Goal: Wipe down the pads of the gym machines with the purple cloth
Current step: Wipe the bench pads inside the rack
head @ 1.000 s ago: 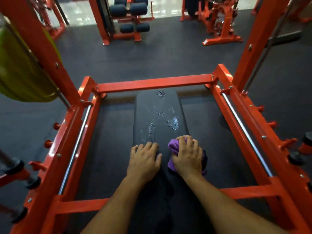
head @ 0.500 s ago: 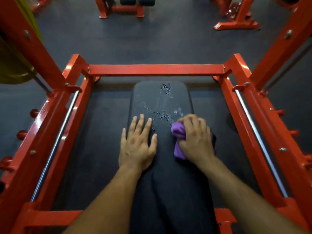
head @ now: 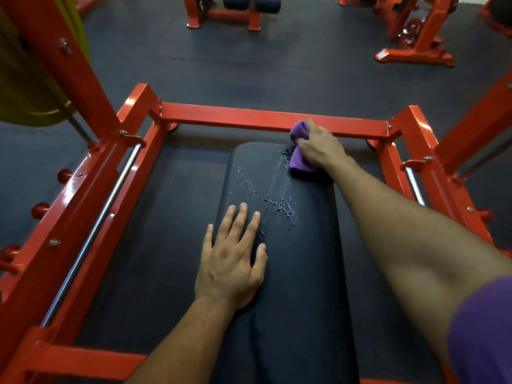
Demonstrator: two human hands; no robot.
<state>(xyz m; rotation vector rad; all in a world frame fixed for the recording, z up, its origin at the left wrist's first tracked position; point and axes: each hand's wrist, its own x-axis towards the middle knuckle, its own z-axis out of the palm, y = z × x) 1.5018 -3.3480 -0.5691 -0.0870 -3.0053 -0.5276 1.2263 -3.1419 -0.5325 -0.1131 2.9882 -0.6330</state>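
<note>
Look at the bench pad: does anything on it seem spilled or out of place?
Yes. Wet droplets and streaks lie scattered across the black pad, between the flat left hand and the purple cloth the right hand grips at the far end.

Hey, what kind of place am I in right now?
Most likely a gym: a black bench pad sits inside an orange machine frame, a yellow weight plate hangs at left, and more orange machines stand on dark flooring.
</note>
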